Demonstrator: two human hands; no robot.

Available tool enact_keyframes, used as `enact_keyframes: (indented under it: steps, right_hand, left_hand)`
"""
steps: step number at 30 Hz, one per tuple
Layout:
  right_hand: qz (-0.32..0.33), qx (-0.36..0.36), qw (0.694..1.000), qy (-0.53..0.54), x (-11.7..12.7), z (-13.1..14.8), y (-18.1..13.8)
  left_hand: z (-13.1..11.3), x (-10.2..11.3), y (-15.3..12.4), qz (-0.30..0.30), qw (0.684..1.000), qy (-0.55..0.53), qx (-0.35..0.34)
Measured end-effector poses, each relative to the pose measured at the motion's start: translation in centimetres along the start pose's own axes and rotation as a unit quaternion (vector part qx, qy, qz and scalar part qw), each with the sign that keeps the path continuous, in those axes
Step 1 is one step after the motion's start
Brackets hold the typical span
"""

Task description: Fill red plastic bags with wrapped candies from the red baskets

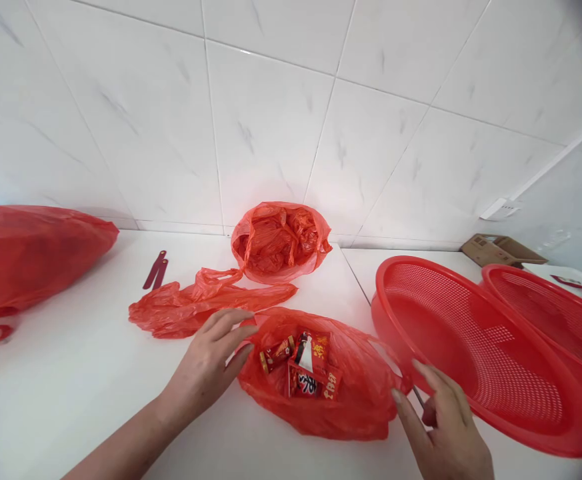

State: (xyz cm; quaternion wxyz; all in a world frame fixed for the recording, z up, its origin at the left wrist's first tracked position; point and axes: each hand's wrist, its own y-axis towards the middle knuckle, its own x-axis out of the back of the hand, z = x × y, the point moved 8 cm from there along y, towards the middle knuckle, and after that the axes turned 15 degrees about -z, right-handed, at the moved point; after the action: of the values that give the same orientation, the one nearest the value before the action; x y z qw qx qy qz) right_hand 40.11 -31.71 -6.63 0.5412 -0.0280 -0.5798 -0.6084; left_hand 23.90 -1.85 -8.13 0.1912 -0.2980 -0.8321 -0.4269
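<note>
An opened red plastic bag lies on the white counter in front of me. Through its mouth I see several small snack packets, red with white, black and gold print, and a red-and-gold wrapped piece on their left. My left hand is at the bag's left rim, thumb and fingers apart. At the bag's right end, my right hand has its thumb and forefinger spread near the bunched handle. Just behind the left hand lies a flattened red plastic bag.
Another red bag, stuffed with crumpled red plastic, stands against the tiled wall. A large full red bag is at left, near dark red strips. Red perforated baskets stand at right, with a cardboard box behind.
</note>
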Motion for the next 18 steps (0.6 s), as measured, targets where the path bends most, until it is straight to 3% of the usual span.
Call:
enact_keyframes:
  steps: [2, 4, 8, 11, 14, 16, 18]
  right_hand:
    - [0.006, -0.041, 0.999, 0.014, 0.0, -0.4, -0.7]
    - [0.01, -0.088, 0.996, 0.026, -0.3, -1.0, -1.2]
    - [0.008, -0.191, 0.976, 0.105, -1.6, -1.6, -2.1]
    - [0.06, -0.271, 0.936, 0.218, -3.7, -1.0, -2.7]
    - [0.098, -0.324, 0.879, 0.337, -4.8, -0.2, -2.4]
    - [0.051, -0.345, 0.859, 0.374, -3.9, -0.7, -1.4]
    - [-0.02, -0.361, 0.851, 0.38, -2.2, -2.0, -0.3]
  left_hand:
    - [-0.8, -0.9, 0.2, 0.065, 0.997, 0.005, -0.043]
    - [-0.5, -1.5, 0.4, 0.107, 0.994, 0.013, -0.037]
    - [0.5, -1.6, 1.1, 0.117, 0.993, -0.023, 0.014]
    - [-0.5, -1.1, 3.0, 0.111, 0.991, -0.066, 0.038]
    - [-3.4, 0.5, 6.5, 0.074, 0.99, -0.093, 0.07]
    - [-5.4, 2.4, 9.2, -0.002, 0.976, -0.18, 0.124]
    - [-7.2, 4.5, 11.2, -0.084, 0.941, -0.292, 0.149]
